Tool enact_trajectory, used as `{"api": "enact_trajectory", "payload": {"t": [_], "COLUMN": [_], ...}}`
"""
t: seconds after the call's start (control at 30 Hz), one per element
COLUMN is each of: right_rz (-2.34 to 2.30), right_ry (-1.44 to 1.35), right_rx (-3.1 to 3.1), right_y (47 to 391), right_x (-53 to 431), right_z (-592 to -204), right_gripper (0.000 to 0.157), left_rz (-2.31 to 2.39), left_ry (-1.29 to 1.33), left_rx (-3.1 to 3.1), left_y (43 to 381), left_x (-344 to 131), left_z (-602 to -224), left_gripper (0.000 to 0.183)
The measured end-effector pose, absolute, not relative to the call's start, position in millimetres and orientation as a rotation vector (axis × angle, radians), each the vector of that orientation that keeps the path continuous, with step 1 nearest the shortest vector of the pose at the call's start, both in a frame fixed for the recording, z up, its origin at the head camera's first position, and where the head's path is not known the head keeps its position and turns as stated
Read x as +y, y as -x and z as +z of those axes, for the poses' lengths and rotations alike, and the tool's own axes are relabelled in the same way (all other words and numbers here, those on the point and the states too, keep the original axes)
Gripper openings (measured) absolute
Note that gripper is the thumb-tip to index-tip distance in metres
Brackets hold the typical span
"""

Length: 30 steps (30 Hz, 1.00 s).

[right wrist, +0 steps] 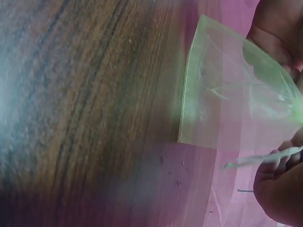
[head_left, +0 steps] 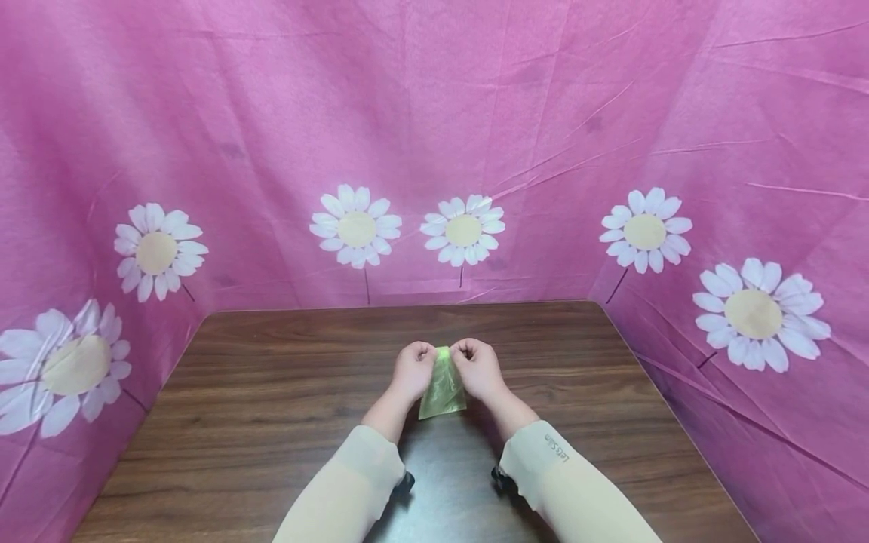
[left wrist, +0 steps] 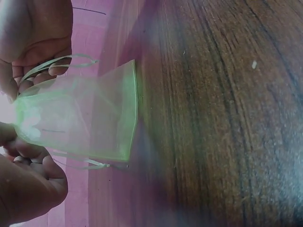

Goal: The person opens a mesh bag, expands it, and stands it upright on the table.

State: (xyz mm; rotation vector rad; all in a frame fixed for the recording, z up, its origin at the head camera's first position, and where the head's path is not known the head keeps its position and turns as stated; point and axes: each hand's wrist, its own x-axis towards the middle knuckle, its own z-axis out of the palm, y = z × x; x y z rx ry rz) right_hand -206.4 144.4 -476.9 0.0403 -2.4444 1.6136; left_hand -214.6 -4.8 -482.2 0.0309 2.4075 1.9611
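A sheer yellow-green drawstring pouch (head_left: 443, 392) hangs between both hands over the table, its mouth gathered at the top and its flat bottom edge downward. My left hand (head_left: 413, 371) pinches the left side of the gathered mouth with curled fingers. On the other side, my right hand (head_left: 479, 369) pinches the same top edge. A thin pale ribbon loop (left wrist: 87, 62) trails beside the right hand in the left wrist view. Another ribbon (right wrist: 258, 159) dangles by the right hand's fingers in the right wrist view. Through the see-through mesh the backdrop shows.
Beneath the hands lies a dark brown wood-grain table (head_left: 271, 377). Pink cloth (head_left: 434, 113) printed with white daisies encloses its back and both sides. Black bands (head_left: 404, 483) show under the light sleeve cuffs (head_left: 373, 452).
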Motion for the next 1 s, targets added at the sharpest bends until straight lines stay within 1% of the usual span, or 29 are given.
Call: {"api": "enact_trajectory", "payload": {"t": [0.17,0.3,0.53,0.87,1.0], "right_rz": [1.601,1.620,1.613,1.567,1.563], "right_ry": [0.025,0.053,-0.035,-0.129,-0.163], "right_rx": [-2.395,-2.364,-2.409,-2.401,-2.392], "right_y": [205.4,205.1,203.1,201.8,200.4], "right_x": [145.9,148.2,146.5,145.4,144.4], "right_z": [-476.4,-475.5,-475.7,-479.5,-480.0], "right_gripper": [0.015,0.014,0.013,0.011,0.011], "left_rz": [1.984,1.978,1.988,1.971,1.902], "left_ry": [0.017,-0.018,-0.131,-0.203,-0.234], "left_rx": [2.437,2.492,2.489,2.481,2.527], "left_y": [215.0,216.0,217.2,216.3,215.6], "left_x": [-6.0,-6.8,-5.9,-10.0,-11.7], "left_z": [-482.9,-482.8,-478.4,-478.7,-477.3], "left_gripper": [0.013,0.011,0.015,0.013,0.008]}}
